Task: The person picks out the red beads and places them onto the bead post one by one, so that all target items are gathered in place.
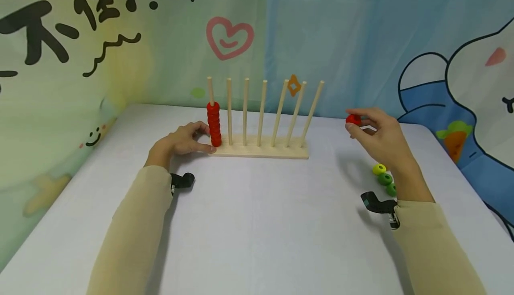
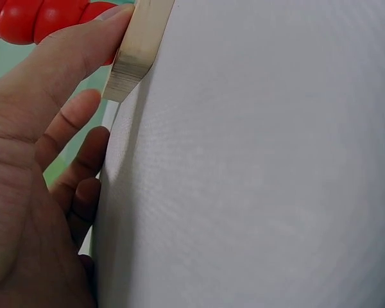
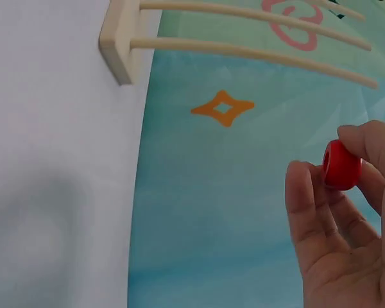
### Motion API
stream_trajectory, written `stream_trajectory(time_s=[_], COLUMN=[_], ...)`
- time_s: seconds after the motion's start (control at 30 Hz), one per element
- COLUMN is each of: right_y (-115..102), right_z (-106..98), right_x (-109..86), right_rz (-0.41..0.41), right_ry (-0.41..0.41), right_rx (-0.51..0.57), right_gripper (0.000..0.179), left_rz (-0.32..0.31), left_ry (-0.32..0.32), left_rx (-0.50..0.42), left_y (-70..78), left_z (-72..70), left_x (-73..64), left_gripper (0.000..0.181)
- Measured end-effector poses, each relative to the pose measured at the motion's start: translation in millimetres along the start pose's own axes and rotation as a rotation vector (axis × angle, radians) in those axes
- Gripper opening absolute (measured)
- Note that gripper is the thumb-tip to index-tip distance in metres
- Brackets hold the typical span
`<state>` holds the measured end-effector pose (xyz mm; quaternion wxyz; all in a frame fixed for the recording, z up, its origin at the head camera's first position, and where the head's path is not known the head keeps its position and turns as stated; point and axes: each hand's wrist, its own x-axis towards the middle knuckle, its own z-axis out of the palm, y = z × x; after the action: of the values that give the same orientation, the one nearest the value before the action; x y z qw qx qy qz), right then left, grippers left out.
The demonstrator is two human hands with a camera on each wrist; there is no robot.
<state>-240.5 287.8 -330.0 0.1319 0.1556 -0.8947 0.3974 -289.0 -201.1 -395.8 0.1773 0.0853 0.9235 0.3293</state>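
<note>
A wooden peg stand [image 1: 261,153], a long flat base with several upright pegs, stands toward the back of the table. Its leftmost peg carries a stack of red beads [image 1: 214,125], the top of that peg showing bare above them. My left hand [image 1: 182,139] grips the stand's left end, thumb on the front corner of the base [image 2: 138,51] and fingers reaching behind. Raised to the right of the stand, my right hand [image 1: 377,132] pinches one red bead [image 3: 342,165] between thumb and fingertips; its hole faces the stand in the right wrist view.
Beneath the right forearm lie a yellow bead [image 1: 379,169] and green beads [image 1: 385,179], partly covered by the wrist. The white table [image 1: 249,223] meets a printed cloth backdrop [image 1: 321,40] behind the stand.
</note>
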Motion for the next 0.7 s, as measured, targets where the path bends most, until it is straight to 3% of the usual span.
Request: stream_trajectory(time_s=[0.47,0.7], right_y=[-28,-58], right_z=[3,0], right_x=[6.8,1.6], right_rz=[-0.125,-0.171], right_ry=[0.009,-0.03], right_rx=[0.098,0.17], right_gripper=[0.04,0.028], left_rz=[0.022,0.026], left_ry=[-0.001,0.004], left_rx=[-0.006,0.0], left_y=[-1.2,-2.6], left_z=[-2.6,-0.6], left_x=[-0.5,0.8], left_gripper=[0.062,0.063])
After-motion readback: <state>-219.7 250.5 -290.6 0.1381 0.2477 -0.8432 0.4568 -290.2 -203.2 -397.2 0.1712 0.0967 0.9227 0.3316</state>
